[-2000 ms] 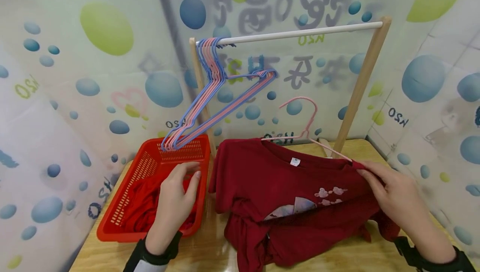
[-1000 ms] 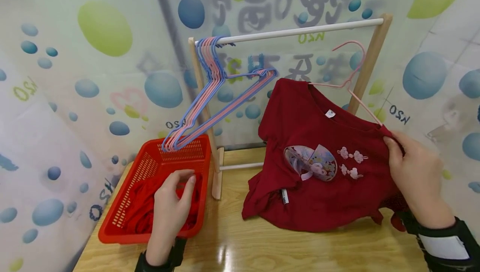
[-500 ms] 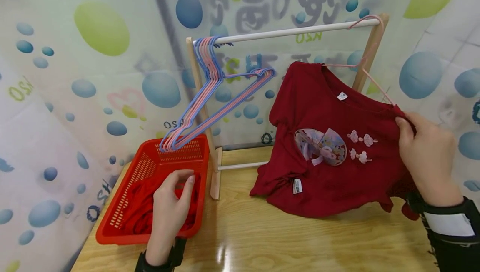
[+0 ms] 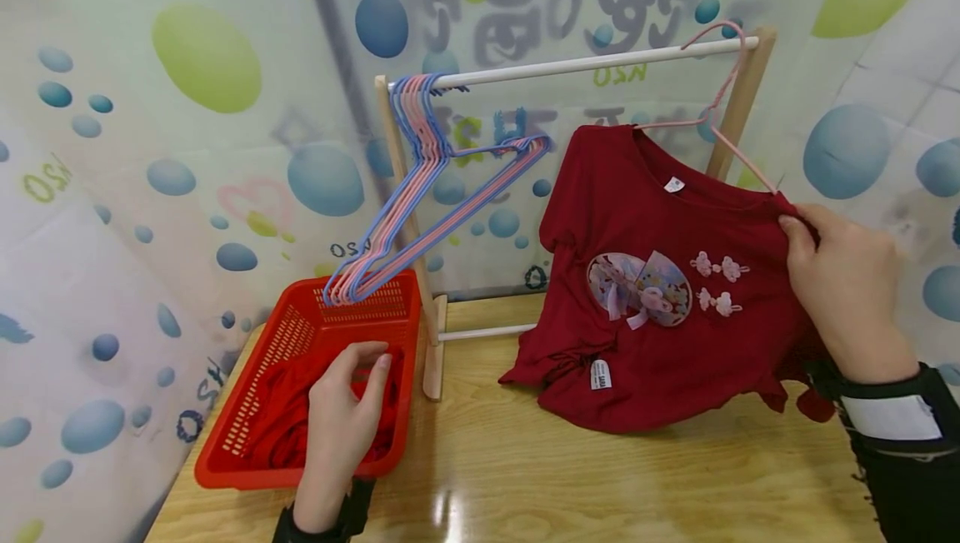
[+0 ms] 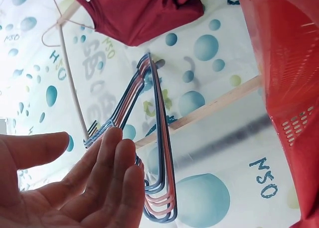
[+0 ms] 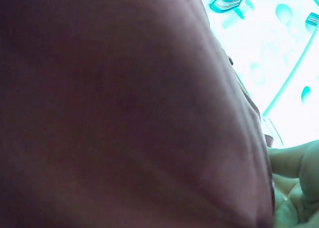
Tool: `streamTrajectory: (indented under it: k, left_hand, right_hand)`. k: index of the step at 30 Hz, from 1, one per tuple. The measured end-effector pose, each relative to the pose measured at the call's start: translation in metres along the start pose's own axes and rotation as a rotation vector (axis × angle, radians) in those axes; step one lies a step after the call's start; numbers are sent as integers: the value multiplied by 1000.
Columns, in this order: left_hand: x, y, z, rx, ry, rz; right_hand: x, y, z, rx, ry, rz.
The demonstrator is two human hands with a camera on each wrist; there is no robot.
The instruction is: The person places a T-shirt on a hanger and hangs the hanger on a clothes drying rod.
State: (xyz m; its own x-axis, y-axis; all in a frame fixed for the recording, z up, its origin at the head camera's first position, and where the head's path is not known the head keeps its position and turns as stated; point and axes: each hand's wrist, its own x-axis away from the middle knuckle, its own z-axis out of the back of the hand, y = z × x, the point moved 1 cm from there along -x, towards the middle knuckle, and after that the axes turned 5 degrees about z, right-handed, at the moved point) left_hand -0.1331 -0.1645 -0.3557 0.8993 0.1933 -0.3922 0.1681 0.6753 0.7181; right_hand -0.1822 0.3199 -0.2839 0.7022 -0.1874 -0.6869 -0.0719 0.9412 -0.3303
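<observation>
A dark red T-shirt (image 4: 637, 276) with a round printed patch and small pale bows hangs on a pink hanger (image 4: 738, 158). My right hand (image 4: 847, 285) pinches the shirt's shoulder at the hanger's right end. The hanger's hook is level with the white rail (image 4: 600, 68) near its right post; whether it bears on the rail I cannot tell. In the right wrist view, cloth (image 6: 124, 113) covers most of the picture. My left hand (image 4: 345, 410) holds nothing, fingers loosely bent, over the front of the red basket (image 4: 213, 460). Its palm and fingers show in the left wrist view.
Several blue and pink hangers (image 4: 412, 193) hang bunched at the rail's left end, partly above the basket. Red cloth (image 4: 281, 418) lies in the basket. The rack has wooden posts (image 4: 742, 110) on a wood-grain table (image 4: 525, 476), before a patterned backdrop.
The T-shirt and its hanger have risen from the table, up and to the right, in my right hand. The hook went from below the rail to its height. My left hand barely moved.
</observation>
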Motion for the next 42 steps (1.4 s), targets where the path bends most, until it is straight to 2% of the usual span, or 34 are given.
streamTrajectory:
  k: [11, 16, 20, 24, 28, 34, 39, 42]
  left_hand:
    - [1, -3, 0, 3, 1, 6]
    - [0, -4, 3, -6, 0, 23]
    - [-1, -4, 6, -9, -5, 41]
    - [-2, -5, 7, -7, -5, 50]
    - [-2, -6, 9, -2, -1, 49]
    - [-2, -6, 10, -1, 21, 29]
    - [-1, -6, 13, 0, 38, 26]
    - [1, -7, 14, -5, 44, 42]
  right_hand:
    - [-8, -4, 1, 12, -69, 28]
    - [-6, -3, -3, -6, -102, 61]
    - [-3, -2, -6, -26, -104, 48]
    - [-1, -3, -9, -35, -46, 28]
    - [1, -8, -14, -38, 49, 26]
    - [-1, -23, -27, -98, 223, 114]
    - [-5, -39, -45, -121, 282, 150]
    - [-8, -51, -58, -139, 314, 206]
